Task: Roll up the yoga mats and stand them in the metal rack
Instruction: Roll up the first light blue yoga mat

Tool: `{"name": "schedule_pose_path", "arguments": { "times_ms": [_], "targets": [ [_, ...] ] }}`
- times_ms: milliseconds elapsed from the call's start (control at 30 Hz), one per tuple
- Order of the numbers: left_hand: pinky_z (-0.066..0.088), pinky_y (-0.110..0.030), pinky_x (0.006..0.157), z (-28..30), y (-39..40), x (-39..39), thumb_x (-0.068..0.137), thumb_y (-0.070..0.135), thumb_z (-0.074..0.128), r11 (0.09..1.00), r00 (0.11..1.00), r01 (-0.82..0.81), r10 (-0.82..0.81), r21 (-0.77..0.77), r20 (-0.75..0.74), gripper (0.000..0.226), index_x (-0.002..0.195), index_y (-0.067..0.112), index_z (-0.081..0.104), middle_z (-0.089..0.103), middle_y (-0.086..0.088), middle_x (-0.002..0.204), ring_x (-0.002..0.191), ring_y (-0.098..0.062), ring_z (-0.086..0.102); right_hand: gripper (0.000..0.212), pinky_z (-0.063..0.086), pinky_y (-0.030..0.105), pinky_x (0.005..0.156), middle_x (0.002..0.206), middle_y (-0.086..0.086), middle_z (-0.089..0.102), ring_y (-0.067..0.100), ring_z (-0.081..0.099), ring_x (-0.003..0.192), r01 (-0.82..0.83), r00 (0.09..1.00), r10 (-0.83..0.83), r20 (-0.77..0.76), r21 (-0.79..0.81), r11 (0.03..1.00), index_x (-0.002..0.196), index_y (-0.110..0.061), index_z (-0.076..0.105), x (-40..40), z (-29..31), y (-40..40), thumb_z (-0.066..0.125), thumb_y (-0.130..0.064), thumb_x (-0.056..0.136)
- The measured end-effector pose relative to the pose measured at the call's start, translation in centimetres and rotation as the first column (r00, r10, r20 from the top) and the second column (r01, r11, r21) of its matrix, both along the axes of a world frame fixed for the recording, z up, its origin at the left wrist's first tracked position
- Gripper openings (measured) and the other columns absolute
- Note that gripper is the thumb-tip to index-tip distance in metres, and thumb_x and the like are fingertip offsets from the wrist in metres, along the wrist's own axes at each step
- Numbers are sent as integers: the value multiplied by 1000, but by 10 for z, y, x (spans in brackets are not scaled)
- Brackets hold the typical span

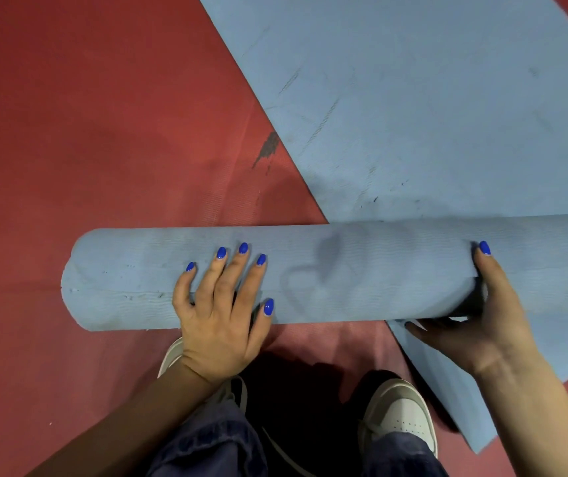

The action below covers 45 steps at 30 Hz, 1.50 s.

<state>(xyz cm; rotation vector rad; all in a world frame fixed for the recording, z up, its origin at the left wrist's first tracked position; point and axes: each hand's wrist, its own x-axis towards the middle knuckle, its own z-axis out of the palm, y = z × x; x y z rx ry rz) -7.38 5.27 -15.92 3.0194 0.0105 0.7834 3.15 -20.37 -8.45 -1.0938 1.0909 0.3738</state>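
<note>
A person is standing over a blue mat (413,98) that is lying on a red floor (86,132), with the near part of it wound into a thick roll (310,273) running across the view from left to right. The flat, unrolled stretch is reaching away toward the top right, and a loose corner of the same mat is sticking out under the roll at the lower right, beside the right shoe (399,414). The left hand (220,311) is lying flat on top of the roll near its left end, fingers straight and spread, thumb pointing right, palm pressing down. The right hand (482,325) is cupping the roll farther right, one finger arching over the top and the thumb tucking under the lower edge, so it is gripping the roll from the side. The nails on both hands are wearing bright blue polish. Faint curved outlines, like pressed heart shapes, are showing on the roll between the two hands; no lettering, brand or label is legible anywhere on the mat. A dark scuff (267,149) is marking the floor just beside the mat's left edge. Below the roll, dark jeans (214,442) and pale shoes are showing, the left shoe mostly hiding behind the left wrist.
</note>
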Motion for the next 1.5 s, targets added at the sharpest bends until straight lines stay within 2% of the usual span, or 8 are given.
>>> {"name": "schedule_pose_path", "arguments": {
  "times_ms": [267,533,700,833,1067,1200,1400,1500],
  "targets": [
    [15,-37,108,59,12,-6,86,35,46,892,953,-17,-122,-453,-276,43,126,21,51,52,12,130,126,-4,40,28,49,54,91,105,0,59,23,59,102,61,997,-59,50,-42,997,95,-31,61,-15,-5,9,64,-53,78],
    [22,-37,106,125,18,40,84,37,49,708,950,26,-237,-706,-202,43,126,34,46,55,26,110,110,15,43,25,55,41,76,104,-2,62,20,62,96,68,989,-54,139,-95,993,96,-31,62,-38,25,19,63,-49,80],
    [29,-35,104,197,7,37,83,55,49,696,872,223,-455,-683,-180,63,139,27,40,48,17,126,121,-7,41,90,55,35,66,117,1,60,21,63,108,143,931,-74,358,-170,975,123,-17,50,-66,91,28,78,-53,45],
    [14,-17,108,277,7,33,65,75,63,636,744,194,-592,-747,-311,100,146,45,12,19,28,137,129,7,14,98,56,41,83,116,-4,64,13,66,102,126,792,45,609,-234,964,123,-18,43,-82,163,43,83,-43,38],
    [15,-45,119,434,-35,-3,45,71,72,427,794,461,-589,-778,148,129,128,65,-26,-11,40,146,144,2,0,107,57,28,75,109,-3,68,10,68,95,-60,371,446,814,-458,887,130,-18,36,-116,276,105,87,-31,37],
    [33,-32,107,463,-30,-29,40,63,85,466,911,403,-285,-788,298,142,141,54,-14,24,20,150,136,-4,30,111,56,39,81,111,-11,64,8,66,98,-145,255,631,732,-617,774,124,-50,24,-130,312,127,90,-39,35],
    [45,-26,96,464,7,-55,34,51,86,249,889,458,-136,-853,438,123,141,33,27,48,26,130,117,8,49,136,40,35,105,142,-6,26,14,34,133,-152,148,892,426,-882,446,146,-32,-7,-155,349,135,81,-56,47],
    [48,-30,95,439,11,-73,34,45,87,201,904,428,-76,-881,421,115,136,30,35,54,23,124,113,4,54,122,38,34,107,144,-8,32,10,37,132,-327,61,914,400,-858,397,142,-34,18,-157,355,125,77,-65,40]
  ]
}}
